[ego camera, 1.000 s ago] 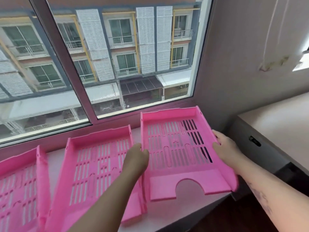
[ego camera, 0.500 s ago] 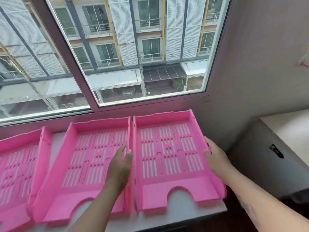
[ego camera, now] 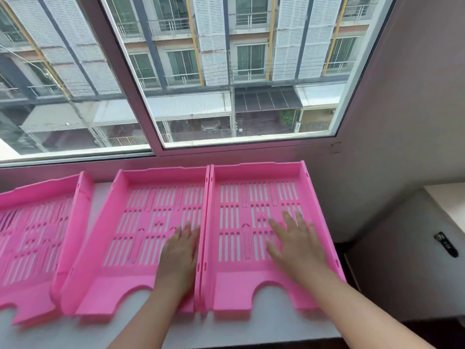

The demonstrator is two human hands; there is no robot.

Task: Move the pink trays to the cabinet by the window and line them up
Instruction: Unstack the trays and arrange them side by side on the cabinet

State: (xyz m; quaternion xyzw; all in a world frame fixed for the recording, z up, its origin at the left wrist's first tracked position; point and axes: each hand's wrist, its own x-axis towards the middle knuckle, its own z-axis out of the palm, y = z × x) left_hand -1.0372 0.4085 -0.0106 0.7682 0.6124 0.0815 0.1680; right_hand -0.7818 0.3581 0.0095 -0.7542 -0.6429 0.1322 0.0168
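Three pink slotted trays lie side by side on the white cabinet top below the window. The right tray sits flat, its left wall against the middle tray. The left tray is cut off by the frame edge and stands slightly apart from the middle one. My left hand rests flat, fingers apart, on the middle tray's right side. Over the right tray's floor my right hand is spread flat. Neither hand grips anything.
The window and its sill run along the back of the cabinet top. A grey wall closes the right side. Lower at the right stands a grey cabinet with a black latch.
The right tray went from held tilted to lying flat against the middle tray. Both hands left its side walls and now lie open on the tray floors.
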